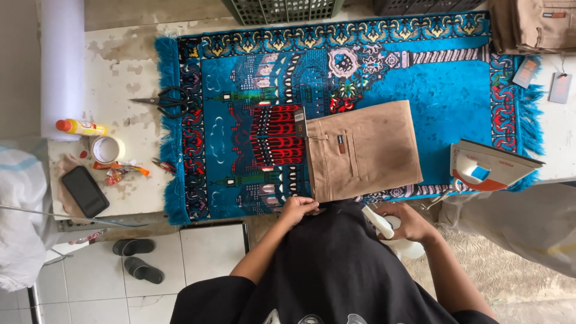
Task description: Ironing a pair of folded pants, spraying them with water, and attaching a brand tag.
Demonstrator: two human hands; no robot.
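Trousers first, from the head view: folded tan trousers [363, 150] flat on the blue patterned rug [456, 90], near edge right at the table's near side, just in front of the body. Left hand [298, 210] at the near left corner of that fold, fingers pinched closed on the cloth edge. Right hand [411, 222] near and to the right, fingers wrapped fully round a white spray bottle [387, 231], nozzle towards the trousers.

Risks, as a judgement only:
- Iron [489, 165] parked on its heel at the right end of the rug, close to the table edge and not far from the right forearm; likely to topple with a careless swing of that arm or a tug on the rug.
- Trousers held by one corner only, hard against the near edge; liable to slide off or lose the fold under a pull towards the body.
- Spray possibly straying past the cloth onto the rug; black phone [85, 191] far enough left to seem safe.
- Scissors [168, 101] half on the rug's left fringe; apt to shift if the rug moves.

Counted:
- one pair of trousers on the rug
- one stack of folded tan garments [531, 24] at the far right
- two hang tags [543, 81] beside it
- one iron, one spray bottle, one pair of scissors, one phone
- one yellow bottle [81, 127]
- one tape roll [108, 149]
- two dark sandals [137, 258] on the floor, near left
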